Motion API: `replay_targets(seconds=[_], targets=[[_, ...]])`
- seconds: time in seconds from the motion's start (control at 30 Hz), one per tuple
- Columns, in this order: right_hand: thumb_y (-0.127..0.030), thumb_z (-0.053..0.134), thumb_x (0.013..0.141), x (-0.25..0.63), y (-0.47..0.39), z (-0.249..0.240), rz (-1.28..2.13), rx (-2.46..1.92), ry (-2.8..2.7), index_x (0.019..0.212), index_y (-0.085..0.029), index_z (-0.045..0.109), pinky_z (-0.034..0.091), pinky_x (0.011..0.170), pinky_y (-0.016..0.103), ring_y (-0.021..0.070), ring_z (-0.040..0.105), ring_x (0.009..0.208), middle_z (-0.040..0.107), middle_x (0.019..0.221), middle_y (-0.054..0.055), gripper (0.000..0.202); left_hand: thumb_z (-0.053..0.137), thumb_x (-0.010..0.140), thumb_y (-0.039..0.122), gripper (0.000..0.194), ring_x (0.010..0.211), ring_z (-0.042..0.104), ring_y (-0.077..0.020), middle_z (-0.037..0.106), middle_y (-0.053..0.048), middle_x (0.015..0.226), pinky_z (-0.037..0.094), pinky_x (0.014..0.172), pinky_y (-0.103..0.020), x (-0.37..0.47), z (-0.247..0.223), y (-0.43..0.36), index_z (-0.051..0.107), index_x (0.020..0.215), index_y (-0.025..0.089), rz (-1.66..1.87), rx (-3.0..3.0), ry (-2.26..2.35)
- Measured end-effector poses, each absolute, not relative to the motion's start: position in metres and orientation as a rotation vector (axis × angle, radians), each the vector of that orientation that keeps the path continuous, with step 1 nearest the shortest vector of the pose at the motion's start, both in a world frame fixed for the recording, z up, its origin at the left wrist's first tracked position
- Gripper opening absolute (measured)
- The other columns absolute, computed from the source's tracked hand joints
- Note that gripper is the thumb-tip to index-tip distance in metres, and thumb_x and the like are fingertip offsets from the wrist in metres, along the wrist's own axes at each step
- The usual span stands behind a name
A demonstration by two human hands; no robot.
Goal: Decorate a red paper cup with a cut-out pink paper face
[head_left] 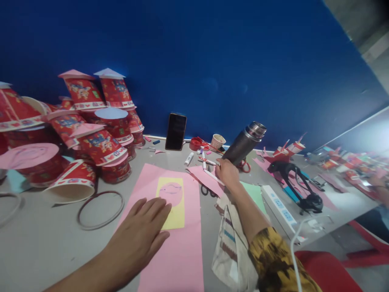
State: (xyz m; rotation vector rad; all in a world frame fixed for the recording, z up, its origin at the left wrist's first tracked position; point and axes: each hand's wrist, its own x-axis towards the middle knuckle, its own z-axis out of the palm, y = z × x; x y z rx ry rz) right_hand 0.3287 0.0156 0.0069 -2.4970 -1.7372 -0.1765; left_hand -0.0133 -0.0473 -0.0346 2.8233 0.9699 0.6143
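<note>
My left hand (pixel 139 235) lies with fingers stretched out over a large pink sheet (pixel 185 259), its fingertips on a yellow paper (pixel 179 215). On that yellow paper is a pink oval (pixel 172 194) with drawn lines. My right hand (pixel 227 174) reaches to the pens and papers beside a dark metal bottle (pixel 243 144). Its fingers are bent near a white pen (pixel 212 175); whether they hold anything is unclear. A glue stick (pixel 189 158) lies left of the pens. Black scissor handles (pixel 208 190) show under a pink paper piece (pixel 206 180).
Red paper cups (pixel 103 144) with paper tops are stacked at the left, near a ring (pixel 100 210). A phone (pixel 176 132) leans on the blue wall. At the right are a cloth bag (pixel 231 247), a power strip (pixel 279 209) and a black strapped device (pixel 294 184).
</note>
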Motion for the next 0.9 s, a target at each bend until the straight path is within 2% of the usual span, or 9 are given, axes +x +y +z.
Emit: replay_targets(seconds=[0.2, 0.33, 0.4, 0.47, 0.53, 0.63, 0.73, 0.9], targets=[[-0.029, 0.054, 0.104, 0.332, 0.018, 0.001, -0.18, -2.453, -1.776, 0.118, -0.024, 0.076, 0.047, 0.075, 0.029, 0.0238, 0.07, 0.095, 0.07, 0.113, 0.011, 0.027, 0.057, 0.095, 0.024, 0.038, 0.123, 0.058, -0.0294, 0.069, -0.01, 0.132, 0.036, 0.113, -0.048, -0.014, -0.036, -0.046, 0.063, 0.133, 0.023, 0.651, 2.828, 0.947], [-0.029, 0.052, 0.103, 0.327, 0.014, 0.01, -0.254, -2.311, -1.837, 0.113, -0.02, 0.076, 0.045, 0.096, 0.032, 0.0275, 0.061, 0.119, 0.069, 0.123, 0.014, 0.028, 0.058, 0.095, 0.023, 0.035, 0.121, 0.059, -0.0289, 0.069, -0.01, 0.13, 0.038, 0.111, -0.048, -0.013, -0.032, -0.047, 0.064, 0.129, 0.023, 0.614, 2.814, 0.961], [-0.029, 0.051, 0.102, 0.322, 0.011, 0.013, -0.218, -2.155, -1.87, 0.11, -0.018, 0.076, 0.043, 0.103, 0.035, 0.0278, 0.059, 0.121, 0.072, 0.123, 0.013, 0.028, 0.057, 0.095, 0.025, 0.034, 0.12, 0.059, -0.0284, 0.069, -0.009, 0.129, 0.038, 0.111, -0.048, -0.012, -0.03, -0.048, 0.065, 0.128, 0.023, 0.596, 2.797, 0.984], [-0.031, 0.051, 0.099, 0.314, 0.007, 0.015, -0.034, -1.926, -1.813, 0.112, -0.017, 0.075, 0.047, 0.098, 0.036, 0.0258, 0.066, 0.107, 0.076, 0.111, 0.011, 0.031, 0.057, 0.096, 0.027, 0.034, 0.121, 0.059, -0.0281, 0.069, -0.009, 0.129, 0.037, 0.113, -0.048, -0.011, -0.028, -0.049, 0.065, 0.129, 0.023, 0.565, 2.788, 0.995], [-0.036, 0.054, 0.096, 0.303, 0.003, 0.016, 0.24, -1.689, -1.642, 0.125, -0.016, 0.071, 0.052, 0.087, 0.036, 0.0226, 0.069, 0.087, 0.077, 0.091, 0.006, 0.039, 0.057, 0.097, 0.028, 0.033, 0.123, 0.059, -0.0283, 0.069, -0.008, 0.128, 0.037, 0.114, -0.049, -0.011, -0.026, -0.049, 0.065, 0.129, 0.024, 0.533, 2.789, 0.984], [-0.038, 0.06, 0.088, 0.286, -0.003, 0.019, 0.603, -1.449, -1.352, 0.141, -0.018, 0.063, 0.053, 0.069, 0.031, 0.0173, 0.064, 0.065, 0.071, 0.073, -0.002, 0.056, 0.058, 0.098, 0.028, 0.032, 0.123, 0.058, -0.0288, 0.069, -0.009, 0.128, 0.037, 0.112, -0.049, -0.01, -0.025, -0.049, 0.064, 0.129, 0.024, 0.518, 2.777, 0.971], [-0.039, 0.068, 0.081, 0.273, -0.009, 0.022, 0.861, -1.293, -1.13, 0.124, -0.02, 0.073, 0.047, 0.056, 0.027, 0.0127, 0.054, 0.056, 0.065, 0.069, -0.003, 0.048, 0.059, 0.098, 0.027, 0.034, 0.124, 0.057, -0.0297, 0.068, -0.009, 0.13, 0.036, 0.112, -0.05, -0.01, -0.023, -0.049, 0.063, 0.131, 0.023, 0.497, 2.762, 0.97], [-0.037, 0.086, 0.07, 0.258, -0.016, 0.025, 0.957, -1.13, -1.036, 0.104, -0.024, 0.077, 0.048, 0.058, 0.026, 0.0111, 0.052, 0.061, 0.059, 0.071, -0.004, 0.038, 0.059, 0.098, 0.025, 0.037, 0.124, 0.056, -0.0303, 0.067, -0.011, 0.131, 0.036, 0.113, -0.051, -0.01, -0.02, -0.05, 0.061, 0.134, 0.02, 0.474, 2.755, 0.957]])
